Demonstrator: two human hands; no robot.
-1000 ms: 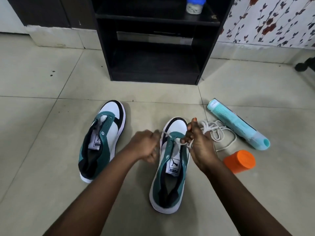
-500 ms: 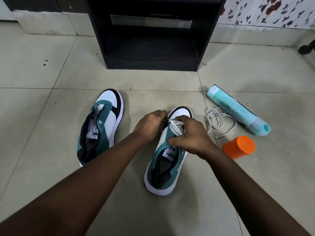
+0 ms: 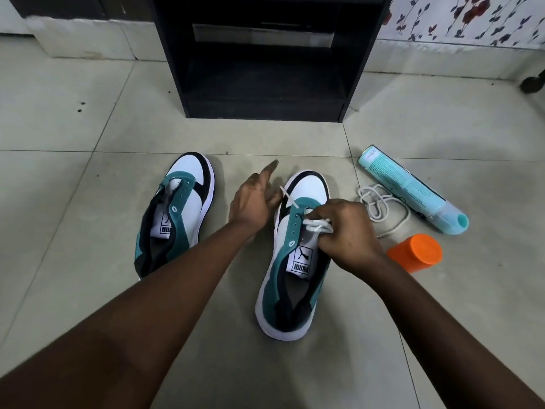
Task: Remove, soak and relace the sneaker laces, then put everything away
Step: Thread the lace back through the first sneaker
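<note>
On the floor tiles (image 3: 88, 290), nearest, the right sneaker (image 3: 295, 278) is being worked on. Bunched white lace (image 3: 317, 227) is being pinched over its eyelets by curled fingers of the right hand (image 3: 345, 228). One lace end is being gripped by the left hand (image 3: 253, 199), forefinger extended. Just right, an orange cap (image 3: 415, 252) is lying. Beyond, a loose lace (image 3: 380, 209), teal tube (image 3: 413, 193), unlaced left sneaker (image 3: 177, 214). Farthest, a black shelf unit (image 3: 265, 60).
</note>
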